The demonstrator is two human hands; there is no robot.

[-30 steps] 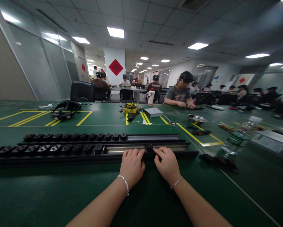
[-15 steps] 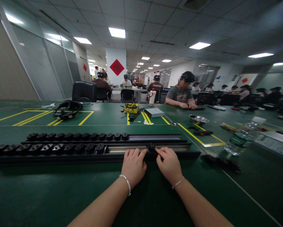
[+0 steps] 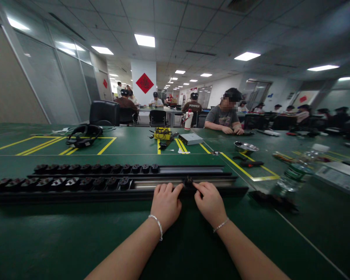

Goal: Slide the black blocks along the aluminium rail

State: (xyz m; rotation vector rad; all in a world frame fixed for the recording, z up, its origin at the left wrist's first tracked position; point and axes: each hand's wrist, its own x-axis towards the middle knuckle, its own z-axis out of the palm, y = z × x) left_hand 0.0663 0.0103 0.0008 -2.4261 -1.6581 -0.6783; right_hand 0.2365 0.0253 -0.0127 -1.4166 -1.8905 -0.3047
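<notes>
On the green desk (image 3: 75, 241), our left hand (image 3: 166, 202) and right hand (image 3: 210, 202), curled, grip a black module (image 3: 188, 182) between index fingertips, at the track (image 3: 144, 184) just ahead; uneven pressure could tilt it.

Surface (image 3: 60, 241): deep green, yellow tape lines toward its far edge, thin pale lines across it
Front rail (image 3: 75, 197): black, with a shiny silver channel
Rear rail (image 3: 192, 170): black, with a duller grey strip
Small module (image 3: 188, 182): plain black
Bracelets (image 3: 220, 225): silvery
Bottle (image 3: 296, 173) by the right edge: clear, green label, white cap
Flask (image 3: 188, 120), far edge: white, red top
Box (image 3: 162, 135) near it: bright yellow
Person's shirt (image 3: 220, 118): grey, printed front
</notes>
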